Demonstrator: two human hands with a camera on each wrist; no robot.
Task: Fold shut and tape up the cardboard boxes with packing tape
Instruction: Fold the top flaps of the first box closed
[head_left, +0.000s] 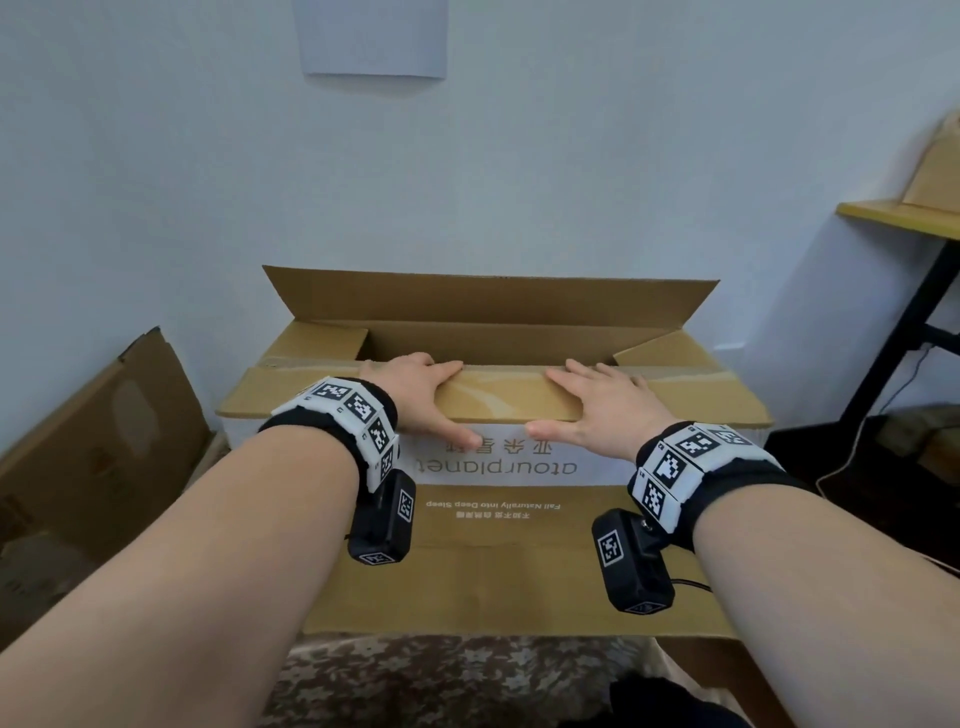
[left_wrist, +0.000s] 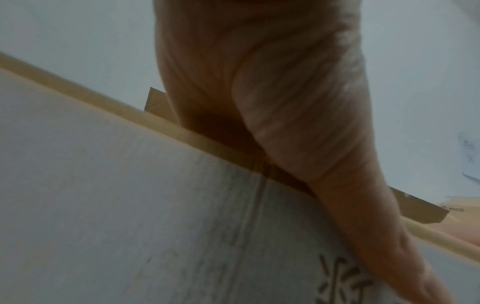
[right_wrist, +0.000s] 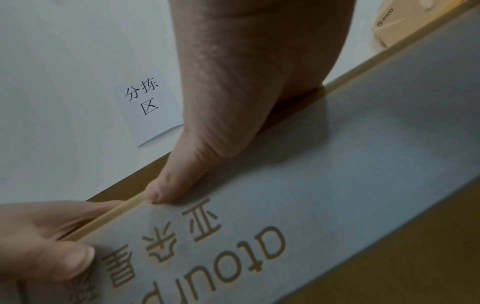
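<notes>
A big cardboard box (head_left: 498, 561) with a white printed band stands in front of me, seen in the head view. Its near long flap (head_left: 509, 400) lies folded down over the opening. My left hand (head_left: 426, 395) and right hand (head_left: 597, 405) rest side by side on that flap, fingers flat on top, thumbs down on the front face. The far long flap (head_left: 488, 306) stands upright against the wall. Both short side flaps (head_left: 317, 340) are folded inward. In the right wrist view my right thumb (right_wrist: 166, 191) presses the white band (right_wrist: 337, 164) below the fold.
Flattened cardboard (head_left: 88, 467) leans at the left. A yellow table (head_left: 904, 215) with black legs stands at the right, with another carton (head_left: 940, 176) on top and a cable (head_left: 852, 447) below. A paper sign (head_left: 371, 36) hangs on the wall. Patterned cloth (head_left: 441, 675) lies under the box.
</notes>
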